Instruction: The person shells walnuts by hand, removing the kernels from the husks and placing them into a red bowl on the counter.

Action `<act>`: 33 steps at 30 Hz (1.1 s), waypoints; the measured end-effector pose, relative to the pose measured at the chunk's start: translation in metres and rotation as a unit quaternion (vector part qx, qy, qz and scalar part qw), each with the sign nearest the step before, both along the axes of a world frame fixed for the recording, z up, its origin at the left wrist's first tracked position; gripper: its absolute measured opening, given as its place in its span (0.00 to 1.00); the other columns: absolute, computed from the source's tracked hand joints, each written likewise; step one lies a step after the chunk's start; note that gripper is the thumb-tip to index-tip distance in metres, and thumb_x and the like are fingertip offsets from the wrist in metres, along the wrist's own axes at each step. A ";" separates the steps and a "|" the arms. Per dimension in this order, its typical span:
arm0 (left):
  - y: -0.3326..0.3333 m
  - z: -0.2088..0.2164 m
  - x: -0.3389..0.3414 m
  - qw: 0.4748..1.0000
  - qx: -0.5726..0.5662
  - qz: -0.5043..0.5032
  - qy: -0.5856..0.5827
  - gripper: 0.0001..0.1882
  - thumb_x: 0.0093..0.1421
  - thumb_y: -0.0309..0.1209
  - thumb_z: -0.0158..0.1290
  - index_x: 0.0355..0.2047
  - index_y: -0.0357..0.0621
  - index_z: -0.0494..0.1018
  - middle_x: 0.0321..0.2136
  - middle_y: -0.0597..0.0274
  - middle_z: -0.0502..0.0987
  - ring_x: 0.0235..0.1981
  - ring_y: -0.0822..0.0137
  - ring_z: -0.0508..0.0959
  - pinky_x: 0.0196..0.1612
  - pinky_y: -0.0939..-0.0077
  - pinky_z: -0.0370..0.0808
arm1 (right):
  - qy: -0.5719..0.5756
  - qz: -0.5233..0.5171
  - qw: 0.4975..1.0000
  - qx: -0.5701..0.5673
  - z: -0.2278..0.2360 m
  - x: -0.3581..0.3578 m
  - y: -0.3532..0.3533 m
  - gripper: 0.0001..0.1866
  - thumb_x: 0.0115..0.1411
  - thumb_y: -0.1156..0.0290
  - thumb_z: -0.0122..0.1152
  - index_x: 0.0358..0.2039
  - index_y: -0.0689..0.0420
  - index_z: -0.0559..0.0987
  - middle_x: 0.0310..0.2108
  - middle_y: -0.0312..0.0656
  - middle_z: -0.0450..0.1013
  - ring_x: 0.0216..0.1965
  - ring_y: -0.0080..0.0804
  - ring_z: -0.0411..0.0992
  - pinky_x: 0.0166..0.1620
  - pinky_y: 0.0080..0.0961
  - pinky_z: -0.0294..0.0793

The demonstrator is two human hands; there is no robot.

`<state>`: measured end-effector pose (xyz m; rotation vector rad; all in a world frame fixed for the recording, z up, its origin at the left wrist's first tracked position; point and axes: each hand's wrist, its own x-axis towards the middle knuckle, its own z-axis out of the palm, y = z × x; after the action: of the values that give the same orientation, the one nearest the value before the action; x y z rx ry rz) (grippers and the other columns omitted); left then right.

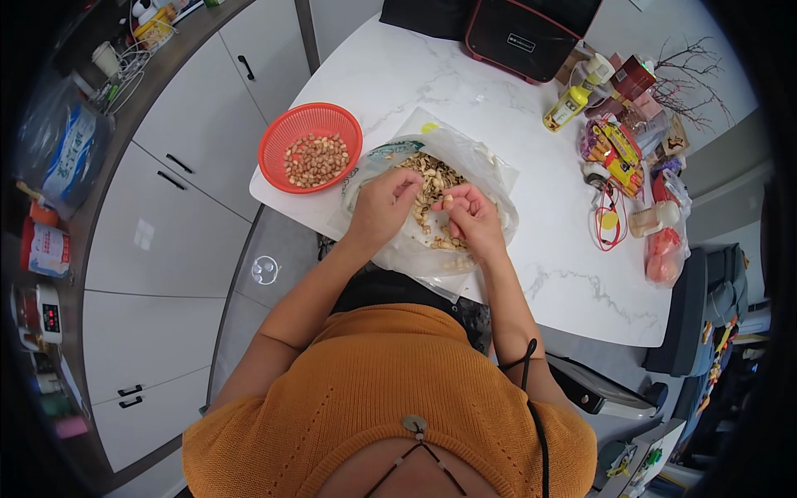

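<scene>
A white plastic bag (498,195) lies spread at the table's front edge, with peanut shells (432,178) and some whole peanuts (449,242) inside. Over the bag's right part, my right hand (471,217) pinches a small pale peanut (448,202) between thumb and fingers. My left hand (384,206) hovers over the bag's left part, thumb and fingers closed together; whatever lies between them is hidden. The hands are a little apart, with shells showing between them. To the left, a red plastic basket (267,166) holds many shelled peanut kernels (317,159).
The white marble-patterned table (598,290) carries a black and red appliance (523,41) at the back. Along its right side stand a yellow bottle (569,106), snack packs (614,153), a red cable (608,228) and a jar (653,219). White cabinets (178,207) run along the left.
</scene>
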<state>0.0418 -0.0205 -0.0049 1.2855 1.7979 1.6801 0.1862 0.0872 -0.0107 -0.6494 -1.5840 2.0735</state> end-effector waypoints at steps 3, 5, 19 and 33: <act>0.001 0.000 0.001 1.000 0.000 0.006 0.012 0.06 0.55 0.21 0.48 0.33 0.34 0.71 0.29 0.60 0.76 0.30 0.75 0.75 0.36 0.83 0.72 | -0.005 -0.023 1.000 0.017 0.000 -0.001 -0.003 0.05 0.56 0.76 0.53 0.33 0.59 0.70 0.25 0.38 0.74 0.15 0.12 0.61 0.18 0.08 0.57; 0.001 0.000 0.001 1.000 0.002 0.008 0.017 0.06 0.55 0.22 0.48 0.33 0.34 0.71 0.29 0.60 0.76 0.31 0.74 0.75 0.37 0.82 0.72 | -0.015 -0.039 0.999 0.030 -0.001 -0.001 -0.005 0.05 0.55 0.76 0.54 0.32 0.59 0.70 0.24 0.38 0.74 0.15 0.11 0.60 0.18 0.08 0.57; 0.002 0.003 0.003 0.999 0.002 0.012 0.048 0.06 0.53 0.21 0.50 0.32 0.34 0.72 0.28 0.58 0.76 0.29 0.71 0.76 0.34 0.80 0.73 | 0.020 -0.055 0.996 0.066 0.002 -0.008 -0.012 0.05 0.56 0.77 0.53 0.34 0.61 0.70 0.24 0.36 0.72 0.18 0.13 0.63 0.20 0.08 0.60; 0.000 0.011 0.006 0.999 -0.032 -0.015 0.016 0.06 0.54 0.24 0.50 0.32 0.36 0.72 0.24 0.62 0.75 0.24 0.76 0.72 0.28 0.83 0.69 | 0.020 -0.105 0.966 0.236 -0.012 -0.007 -0.006 0.05 0.54 0.76 0.58 0.32 0.60 0.74 0.22 0.31 0.68 0.22 0.14 0.62 0.27 0.10 0.61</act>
<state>0.0478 -0.0201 0.0065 1.3118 1.8254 1.5807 0.1793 0.0812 -0.0224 -0.5648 -1.8086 1.4724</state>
